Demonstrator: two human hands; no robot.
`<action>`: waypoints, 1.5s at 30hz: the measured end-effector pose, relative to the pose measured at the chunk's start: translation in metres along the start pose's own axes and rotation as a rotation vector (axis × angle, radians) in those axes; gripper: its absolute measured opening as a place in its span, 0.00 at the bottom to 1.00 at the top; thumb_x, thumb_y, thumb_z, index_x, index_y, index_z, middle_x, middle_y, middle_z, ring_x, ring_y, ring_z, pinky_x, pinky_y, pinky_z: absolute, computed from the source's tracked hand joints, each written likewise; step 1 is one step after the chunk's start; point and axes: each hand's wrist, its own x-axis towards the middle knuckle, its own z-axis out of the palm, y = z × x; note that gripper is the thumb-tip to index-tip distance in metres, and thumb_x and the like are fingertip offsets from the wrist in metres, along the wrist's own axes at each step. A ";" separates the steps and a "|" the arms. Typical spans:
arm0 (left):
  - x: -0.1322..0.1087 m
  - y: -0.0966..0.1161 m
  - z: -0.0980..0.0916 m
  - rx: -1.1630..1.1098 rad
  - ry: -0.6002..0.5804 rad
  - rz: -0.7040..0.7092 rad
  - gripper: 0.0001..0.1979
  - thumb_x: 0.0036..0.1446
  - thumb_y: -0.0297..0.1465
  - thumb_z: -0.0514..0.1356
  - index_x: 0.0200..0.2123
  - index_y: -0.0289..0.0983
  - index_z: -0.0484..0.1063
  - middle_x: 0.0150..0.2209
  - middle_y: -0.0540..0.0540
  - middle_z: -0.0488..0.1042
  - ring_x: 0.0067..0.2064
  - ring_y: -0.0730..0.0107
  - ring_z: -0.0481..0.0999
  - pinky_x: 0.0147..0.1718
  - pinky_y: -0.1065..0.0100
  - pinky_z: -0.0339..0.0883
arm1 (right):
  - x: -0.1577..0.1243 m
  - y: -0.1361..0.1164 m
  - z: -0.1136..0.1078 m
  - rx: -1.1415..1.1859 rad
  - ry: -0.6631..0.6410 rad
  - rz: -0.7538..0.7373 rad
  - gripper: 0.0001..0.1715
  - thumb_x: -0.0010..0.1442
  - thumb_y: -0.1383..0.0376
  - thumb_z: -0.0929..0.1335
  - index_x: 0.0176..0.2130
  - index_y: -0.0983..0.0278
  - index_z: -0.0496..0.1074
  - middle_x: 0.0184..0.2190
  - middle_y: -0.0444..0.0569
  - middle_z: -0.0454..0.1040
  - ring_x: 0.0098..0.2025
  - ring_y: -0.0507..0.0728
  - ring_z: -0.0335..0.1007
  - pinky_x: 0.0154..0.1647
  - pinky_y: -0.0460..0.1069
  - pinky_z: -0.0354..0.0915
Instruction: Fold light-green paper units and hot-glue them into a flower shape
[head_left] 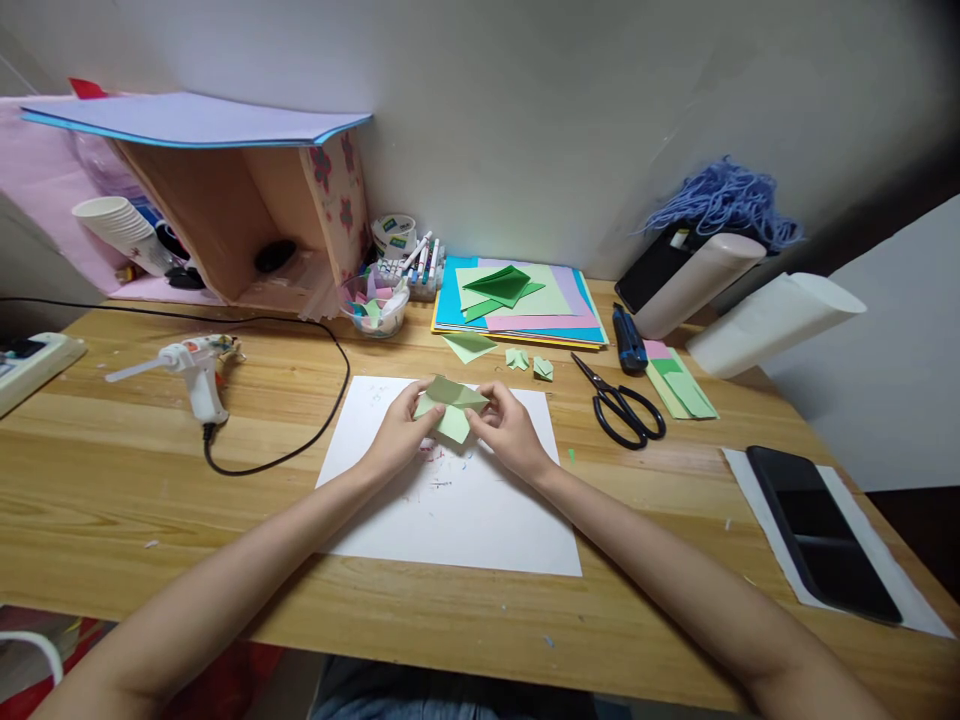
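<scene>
A small folded piece of light green paper [452, 405] is held just above a white sheet [450, 500] lying on the wooden desk [112, 480]. My left hand [399, 432] pinches its left side with thumb and fingers. On the paper's right side, my right hand [510, 428] grips it the same way. Both hands meet over the top part of the white sheet. Part of the green paper is hidden under my fingers.
A white glue gun [191, 370] with a black cord lies at the left. Black scissors [619, 405], a blue utility knife [628, 340] and green paper scraps [525, 362] lie right of centre. A coloured paper stack [521, 295], marker cup [379, 300], phone [821, 530] and lamp [772, 315] stand around.
</scene>
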 end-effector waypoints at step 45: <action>0.002 -0.002 -0.002 -0.016 -0.071 -0.111 0.17 0.48 0.38 0.62 0.38 0.32 0.69 0.34 0.41 0.76 0.35 0.63 0.76 0.36 0.61 0.69 | 0.003 0.003 -0.003 -0.010 0.057 -0.077 0.09 0.54 0.59 0.66 0.32 0.63 0.68 0.33 0.47 0.67 0.34 0.53 0.66 0.30 0.47 0.66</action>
